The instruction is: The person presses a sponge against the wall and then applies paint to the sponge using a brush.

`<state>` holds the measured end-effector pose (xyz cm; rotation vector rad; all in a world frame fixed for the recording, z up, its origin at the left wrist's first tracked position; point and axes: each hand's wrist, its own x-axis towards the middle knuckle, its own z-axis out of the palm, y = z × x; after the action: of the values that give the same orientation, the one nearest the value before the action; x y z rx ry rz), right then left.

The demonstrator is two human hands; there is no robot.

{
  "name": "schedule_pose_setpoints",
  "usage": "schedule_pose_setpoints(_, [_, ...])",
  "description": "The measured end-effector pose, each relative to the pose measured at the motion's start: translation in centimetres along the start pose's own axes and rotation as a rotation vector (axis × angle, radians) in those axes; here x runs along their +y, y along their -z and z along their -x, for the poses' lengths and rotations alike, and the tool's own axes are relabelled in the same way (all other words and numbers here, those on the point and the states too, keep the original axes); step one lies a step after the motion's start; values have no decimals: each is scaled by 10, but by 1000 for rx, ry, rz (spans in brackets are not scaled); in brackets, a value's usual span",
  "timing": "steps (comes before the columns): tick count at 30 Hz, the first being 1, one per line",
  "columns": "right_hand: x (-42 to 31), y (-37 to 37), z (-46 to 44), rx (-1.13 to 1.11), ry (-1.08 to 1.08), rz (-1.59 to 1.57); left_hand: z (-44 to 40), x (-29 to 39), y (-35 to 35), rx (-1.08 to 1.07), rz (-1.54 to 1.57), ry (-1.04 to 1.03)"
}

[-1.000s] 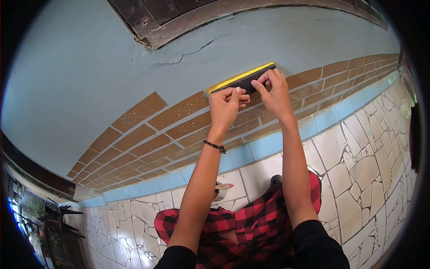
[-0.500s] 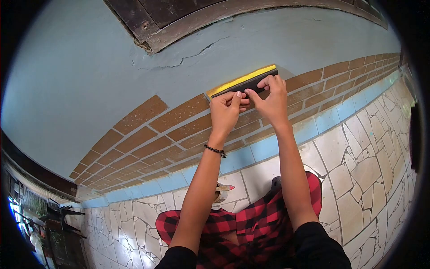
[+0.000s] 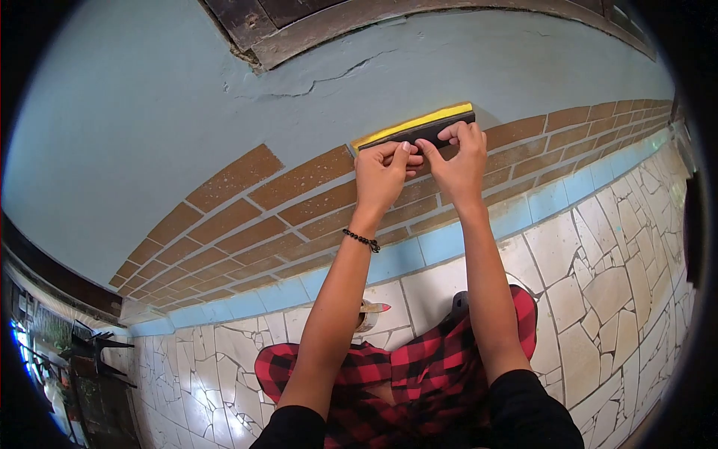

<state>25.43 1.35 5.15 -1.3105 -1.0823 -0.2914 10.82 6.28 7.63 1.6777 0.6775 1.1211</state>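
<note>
A long yellow sponge pad (image 3: 411, 126) with a black backing (image 3: 452, 124) lies flat against the wall, in line with the top row of painted brown bricks (image 3: 303, 178). My left hand (image 3: 381, 176), with a black beaded bracelet (image 3: 360, 240) at its wrist, pinches the lower edge of the backing near its left half. My right hand (image 3: 460, 165) grips the right half, thumb and fingers bent on the backing. Both thumbs nearly meet at the middle. The wall behind the pad is hidden.
Grey-blue wall (image 3: 149, 135) with a crack rises above the bricks to a worn wooden frame (image 3: 314, 37). Light blue tiles (image 3: 396, 260) edge the broken-tile floor (image 3: 606, 292). On the floor, partly behind my left arm, stands a container with a red-tipped tool (image 3: 375, 307).
The view has shifted a little, so the wall and pad sit slightly higher and further right. Both hands keep their hold on the pad, which stays at about the same spot on the wall.
</note>
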Motion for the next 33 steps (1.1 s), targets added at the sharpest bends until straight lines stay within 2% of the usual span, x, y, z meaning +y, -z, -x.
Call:
schedule_pose_setpoints(9, [4,-1,0,15,48,3,0,0,-1,-2,4,-2])
schedule_pose_setpoints(15, [1,-4,-2,17,-16,0,-5,1,-3,26,2,23])
schedule_pose_setpoints(33, [4,-4,-1,26,15,-7,-4,2,-5,33,9,14])
